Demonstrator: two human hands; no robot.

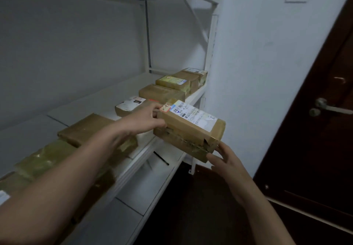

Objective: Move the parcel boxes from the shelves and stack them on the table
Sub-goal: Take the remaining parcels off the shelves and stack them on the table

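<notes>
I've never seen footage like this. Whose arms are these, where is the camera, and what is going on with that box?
There is no machine here: these are a person's bare arms, filmed by a wide-angle camera worn on the head, looking forward and down. The left hand grips one end of a taped parcel box with a printed label, out past the front edge of the white shelf. The right hand, fingers fairly straight, touches its lower near corner. More parcels lie in a row on the shelf. A dark door stands at right.
</notes>
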